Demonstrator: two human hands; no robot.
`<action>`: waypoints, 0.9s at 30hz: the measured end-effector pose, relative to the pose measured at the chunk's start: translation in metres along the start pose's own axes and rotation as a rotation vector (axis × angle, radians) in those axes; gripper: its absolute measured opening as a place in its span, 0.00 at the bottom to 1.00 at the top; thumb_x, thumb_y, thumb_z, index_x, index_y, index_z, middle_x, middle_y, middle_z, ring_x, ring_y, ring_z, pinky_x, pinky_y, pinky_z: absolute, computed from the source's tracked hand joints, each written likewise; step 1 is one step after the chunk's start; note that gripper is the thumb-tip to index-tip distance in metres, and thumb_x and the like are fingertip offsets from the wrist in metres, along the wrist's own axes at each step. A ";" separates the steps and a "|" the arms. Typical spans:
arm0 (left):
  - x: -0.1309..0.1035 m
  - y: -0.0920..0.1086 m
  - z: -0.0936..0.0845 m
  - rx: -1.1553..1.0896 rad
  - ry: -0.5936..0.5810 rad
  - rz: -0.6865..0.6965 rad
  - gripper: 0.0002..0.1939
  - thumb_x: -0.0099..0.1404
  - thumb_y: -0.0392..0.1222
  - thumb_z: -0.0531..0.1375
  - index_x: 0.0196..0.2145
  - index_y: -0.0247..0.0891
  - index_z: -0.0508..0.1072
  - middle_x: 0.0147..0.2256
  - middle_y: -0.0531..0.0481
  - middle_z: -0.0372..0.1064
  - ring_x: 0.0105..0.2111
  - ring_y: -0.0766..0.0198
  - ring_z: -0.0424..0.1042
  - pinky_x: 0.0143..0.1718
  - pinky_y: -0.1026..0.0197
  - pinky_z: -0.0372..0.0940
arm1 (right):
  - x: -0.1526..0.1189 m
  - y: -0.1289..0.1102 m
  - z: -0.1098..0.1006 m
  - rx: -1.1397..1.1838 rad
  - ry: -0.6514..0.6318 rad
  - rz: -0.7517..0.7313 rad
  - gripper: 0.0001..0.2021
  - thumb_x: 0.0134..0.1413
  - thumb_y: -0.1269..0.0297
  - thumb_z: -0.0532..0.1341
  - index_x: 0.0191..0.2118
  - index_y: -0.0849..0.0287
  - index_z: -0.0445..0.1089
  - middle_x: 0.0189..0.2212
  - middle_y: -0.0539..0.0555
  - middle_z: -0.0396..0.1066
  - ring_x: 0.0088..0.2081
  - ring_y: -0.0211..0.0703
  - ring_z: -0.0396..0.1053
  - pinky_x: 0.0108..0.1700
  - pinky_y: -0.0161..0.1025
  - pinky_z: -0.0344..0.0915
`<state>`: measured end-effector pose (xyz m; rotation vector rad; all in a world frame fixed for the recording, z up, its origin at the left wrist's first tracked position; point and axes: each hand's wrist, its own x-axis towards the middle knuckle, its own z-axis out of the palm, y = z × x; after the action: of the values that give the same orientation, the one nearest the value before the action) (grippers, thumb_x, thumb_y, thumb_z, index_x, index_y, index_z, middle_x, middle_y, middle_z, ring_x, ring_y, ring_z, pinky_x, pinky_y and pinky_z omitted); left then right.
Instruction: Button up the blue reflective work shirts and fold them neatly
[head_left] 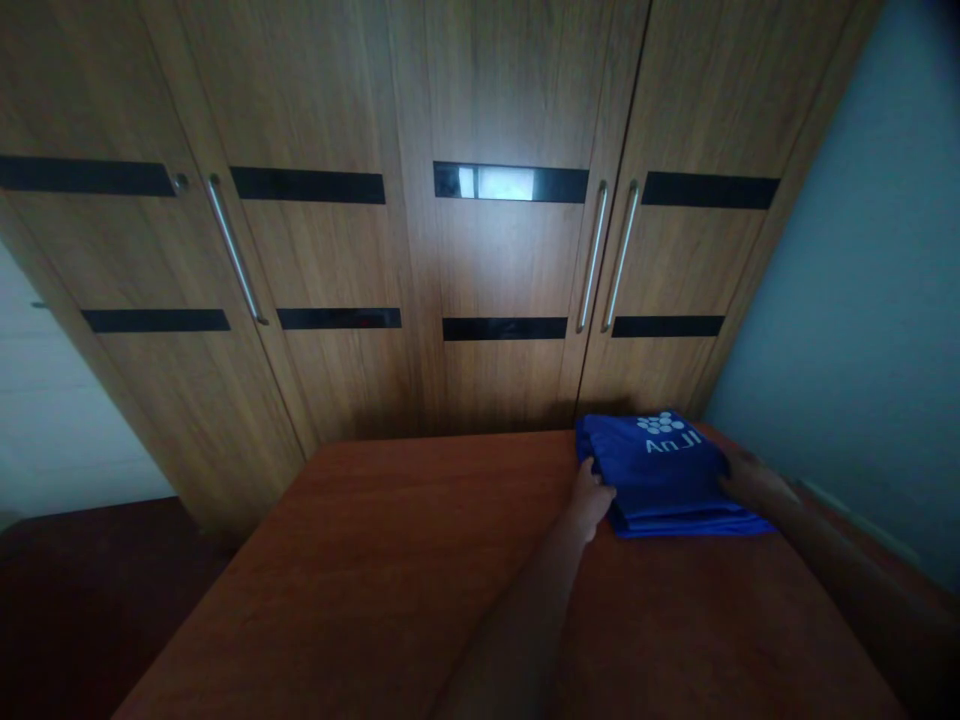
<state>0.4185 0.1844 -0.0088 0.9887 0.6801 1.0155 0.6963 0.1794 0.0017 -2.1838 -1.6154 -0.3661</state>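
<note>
A stack of folded blue cloth [652, 475] with a white dotted emblem and lettering lies at the far right of the table [420, 560]. At its left edge is my left hand [590, 500], thumb on top and fingers closed round the cloth's side. My right hand [754, 482] grips the opposite edge, with its fingertips partly hidden against the fabric. Several layers show along the near side of the stack. The print reads upside down or mirrored from here.
Behind the table stands a wooden wardrobe [495, 260] with dark strips and long metal handles [592, 258]. A pale blue wall [855, 330] closes off the right side. Dark red floor [97, 590] shows beyond the table's left edge.
</note>
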 end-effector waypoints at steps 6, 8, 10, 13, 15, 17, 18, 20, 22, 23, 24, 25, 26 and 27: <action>-0.032 0.000 -0.050 0.099 -0.031 -0.060 0.16 0.66 0.45 0.57 0.50 0.37 0.67 0.49 0.44 0.66 0.44 0.58 0.70 0.44 0.50 0.68 | -0.036 -0.019 0.032 -0.123 -0.019 0.031 0.22 0.57 0.71 0.48 0.55 0.65 0.64 0.55 0.71 0.61 0.56 0.68 0.58 0.48 0.60 0.59; -0.045 0.006 -0.071 0.125 -0.038 -0.067 0.17 0.64 0.45 0.59 0.49 0.36 0.68 0.47 0.43 0.68 0.44 0.58 0.70 0.45 0.50 0.67 | -0.044 -0.034 0.033 -0.142 -0.001 -0.035 0.22 0.56 0.72 0.49 0.55 0.66 0.64 0.57 0.69 0.59 0.59 0.65 0.54 0.54 0.59 0.56; -0.058 0.014 -0.091 0.144 -0.039 -0.065 0.18 0.59 0.44 0.64 0.46 0.35 0.70 0.44 0.41 0.71 0.43 0.58 0.72 0.47 0.51 0.65 | -0.051 -0.057 0.032 -0.130 0.006 -0.133 0.21 0.55 0.72 0.50 0.55 0.66 0.65 0.57 0.68 0.60 0.58 0.61 0.56 0.55 0.56 0.56; -0.078 0.026 -0.122 0.165 -0.018 -0.039 0.20 0.51 0.43 0.69 0.41 0.35 0.70 0.39 0.42 0.73 0.39 0.58 0.73 0.46 0.51 0.65 | -0.062 -0.106 0.031 -0.035 0.000 -0.292 0.22 0.53 0.74 0.52 0.54 0.64 0.65 0.56 0.65 0.61 0.58 0.57 0.58 0.56 0.52 0.58; -0.091 0.032 -0.141 0.181 0.018 -0.008 0.19 0.50 0.44 0.68 0.39 0.36 0.70 0.37 0.43 0.73 0.36 0.60 0.73 0.44 0.53 0.66 | -0.072 -0.148 0.029 0.083 0.000 -0.373 0.23 0.52 0.75 0.51 0.55 0.64 0.64 0.57 0.65 0.61 0.59 0.56 0.57 0.57 0.51 0.57; -0.101 0.039 -0.160 0.206 0.067 0.035 0.18 0.52 0.45 0.66 0.39 0.36 0.70 0.36 0.44 0.73 0.34 0.62 0.73 0.41 0.55 0.67 | -0.085 -0.193 0.027 0.251 -0.011 -0.448 0.24 0.51 0.75 0.51 0.55 0.64 0.64 0.56 0.63 0.61 0.59 0.52 0.57 0.59 0.49 0.56; -0.105 0.042 -0.169 0.223 0.095 0.060 0.17 0.52 0.45 0.65 0.39 0.36 0.69 0.36 0.45 0.72 0.34 0.63 0.72 0.40 0.56 0.67 | -0.092 -0.216 0.026 0.343 -0.028 -0.477 0.24 0.51 0.75 0.51 0.56 0.63 0.63 0.56 0.62 0.61 0.59 0.50 0.57 0.60 0.48 0.56; -0.112 0.049 -0.183 0.264 0.154 0.112 0.16 0.53 0.45 0.64 0.39 0.37 0.69 0.35 0.46 0.71 0.33 0.63 0.71 0.39 0.58 0.66 | -0.109 -0.260 0.024 0.524 -0.081 -0.485 0.25 0.51 0.75 0.51 0.57 0.63 0.61 0.56 0.61 0.62 0.59 0.48 0.58 0.61 0.47 0.55; -0.117 0.056 -0.192 0.297 0.204 0.158 0.15 0.53 0.44 0.64 0.39 0.37 0.69 0.34 0.48 0.71 0.33 0.63 0.70 0.37 0.60 0.65 | -0.126 -0.298 0.023 0.689 -0.143 -0.478 0.27 0.51 0.73 0.52 0.59 0.64 0.58 0.57 0.62 0.61 0.59 0.47 0.57 0.61 0.47 0.55; -0.120 0.059 -0.194 0.339 0.217 0.183 0.14 0.54 0.45 0.63 0.38 0.38 0.69 0.34 0.48 0.71 0.33 0.63 0.70 0.37 0.60 0.65 | -0.135 -0.314 0.024 0.758 -0.178 -0.480 0.28 0.51 0.73 0.53 0.60 0.62 0.57 0.58 0.61 0.60 0.60 0.46 0.56 0.61 0.47 0.55; -0.122 0.061 -0.194 0.409 0.221 0.209 0.13 0.56 0.46 0.61 0.38 0.38 0.70 0.33 0.48 0.71 0.34 0.62 0.70 0.37 0.60 0.64 | -0.143 -0.327 0.026 0.812 -0.209 -0.466 0.28 0.51 0.72 0.53 0.60 0.61 0.56 0.58 0.61 0.60 0.60 0.46 0.57 0.61 0.47 0.56; -0.125 0.063 -0.193 0.505 0.215 0.234 0.11 0.59 0.47 0.59 0.36 0.37 0.70 0.33 0.48 0.71 0.35 0.61 0.69 0.38 0.60 0.63 | -0.151 -0.337 0.028 0.848 -0.231 -0.445 0.28 0.52 0.71 0.53 0.61 0.62 0.55 0.58 0.61 0.60 0.60 0.46 0.57 0.60 0.47 0.56; -0.128 0.065 -0.191 0.618 0.201 0.254 0.12 0.61 0.48 0.56 0.34 0.37 0.71 0.32 0.48 0.71 0.35 0.60 0.69 0.38 0.60 0.63 | -0.159 -0.343 0.031 0.863 -0.241 -0.424 0.28 0.52 0.72 0.52 0.61 0.63 0.55 0.58 0.62 0.60 0.59 0.47 0.58 0.60 0.48 0.57; -0.130 0.066 -0.188 0.733 0.178 0.270 0.14 0.63 0.50 0.53 0.32 0.37 0.71 0.31 0.48 0.71 0.34 0.60 0.69 0.37 0.61 0.62 | -0.166 -0.348 0.034 0.860 -0.242 -0.408 0.28 0.52 0.73 0.52 0.61 0.64 0.56 0.57 0.64 0.61 0.59 0.48 0.58 0.59 0.48 0.57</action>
<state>0.1850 0.1426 -0.0241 1.6715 1.1298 1.1184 0.3143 0.1423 -0.0455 -1.2833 -1.8660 0.4408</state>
